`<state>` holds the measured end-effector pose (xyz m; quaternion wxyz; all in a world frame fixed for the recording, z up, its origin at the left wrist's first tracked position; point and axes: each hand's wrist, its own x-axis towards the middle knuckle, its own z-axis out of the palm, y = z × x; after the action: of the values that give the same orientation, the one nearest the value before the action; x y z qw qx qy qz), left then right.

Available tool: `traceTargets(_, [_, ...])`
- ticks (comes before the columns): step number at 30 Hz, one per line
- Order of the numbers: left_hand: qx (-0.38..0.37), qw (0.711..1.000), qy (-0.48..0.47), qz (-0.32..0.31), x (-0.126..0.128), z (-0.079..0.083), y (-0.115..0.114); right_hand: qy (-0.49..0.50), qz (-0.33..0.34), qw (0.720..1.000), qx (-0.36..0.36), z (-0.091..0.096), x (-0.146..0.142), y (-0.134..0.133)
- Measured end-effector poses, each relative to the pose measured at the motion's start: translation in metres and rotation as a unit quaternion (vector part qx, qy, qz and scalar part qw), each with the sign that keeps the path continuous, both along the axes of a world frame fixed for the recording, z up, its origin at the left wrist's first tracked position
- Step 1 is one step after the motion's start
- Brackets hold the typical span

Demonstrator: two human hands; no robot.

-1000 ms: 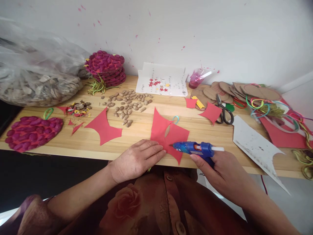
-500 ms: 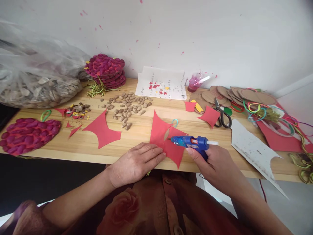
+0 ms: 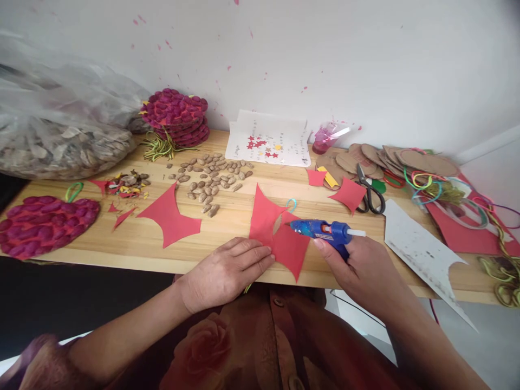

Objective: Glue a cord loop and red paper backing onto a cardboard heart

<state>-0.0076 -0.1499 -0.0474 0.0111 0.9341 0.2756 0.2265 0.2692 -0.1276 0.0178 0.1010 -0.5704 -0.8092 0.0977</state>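
Note:
My right hand (image 3: 359, 265) grips a blue hot glue gun (image 3: 320, 229) with a white glue stick out of its back. Its nozzle points left, over the edges of a slit in a red paper piece (image 3: 290, 249). Through the slit a strip of brown cardboard (image 3: 277, 224) shows. My left hand (image 3: 231, 268) lies flat, fingertips on the lower left of this paper at the table's front edge. A light blue loop (image 3: 291, 205) sticks out above the paper, and green cord ends (image 3: 247, 288) show below my left hand.
Left are loose peanuts (image 3: 209, 184), a red paper cutout (image 3: 170, 216), a finished purple piece (image 3: 49, 225), a stack of such pieces (image 3: 174, 116) and a plastic bag (image 3: 60, 135). Right lie scissors (image 3: 369, 192), cardboard discs (image 3: 422, 160), white card (image 3: 422, 254) and a cup (image 3: 323, 141).
The glue gun has risen slightly and shifted a little to the right, its nozzle now nearer the top of the slit. My left hand stays in place on the paper.

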Motion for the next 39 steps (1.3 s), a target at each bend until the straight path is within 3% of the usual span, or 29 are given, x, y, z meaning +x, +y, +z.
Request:
traceTargets(13, [-0.001,1.000,-0.003,0.004,0.001,-0.003,0.000,0.015,-0.020,1.000,-0.002,-0.005,-0.009,0.012])
traceTargets(39, [0.007,1.000,0.010,0.009,0.006,0.005,0.000,0.046,0.012,0.997,-0.063,0.003,-0.009,-0.022])
